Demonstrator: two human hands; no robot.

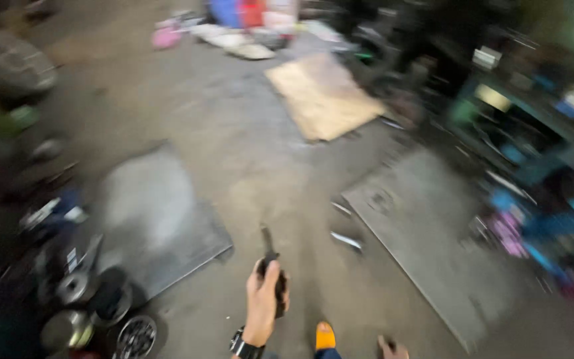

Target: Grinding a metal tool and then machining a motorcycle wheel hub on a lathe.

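Blurry view down onto a workshop floor (267, 179), grey concrete, stained in patches. The left hand (264, 302) sits low in the middle of the frame, arm reaching up from the bottom edge with a dark wristwatch (244, 347) strapped on. Its fingers are wrapped tight round a dark tool (272, 266), a slim black thing whose narrow end pokes up and away from the knuckles; the blur hides just what kind of tool it is. It's held clear of the floor, above the bare concrete between two flat sheets.

The right hand (393, 348) only just peeks in at the bottom edge, a few fingertips showing, and I can't tell whether it's spread or curled. Just beside it, an orange shoe tip (325, 336) points up the frame.

To the left of the tool lies a grey metal sheet (157, 219), flat on the floor. To the right, another grey panel (433, 246) runs at a slant toward the bottom right. Between them, near the panel's edge, a small shiny metal piece (347, 239) rests on the concrete. Farther up lies a tan board (323, 96). Bottom left, round metal parts (101, 306) crowd together, wheels or discs, smeared by motion. On the right stands a green shelf (513, 119) stuffed with blurred clutter.
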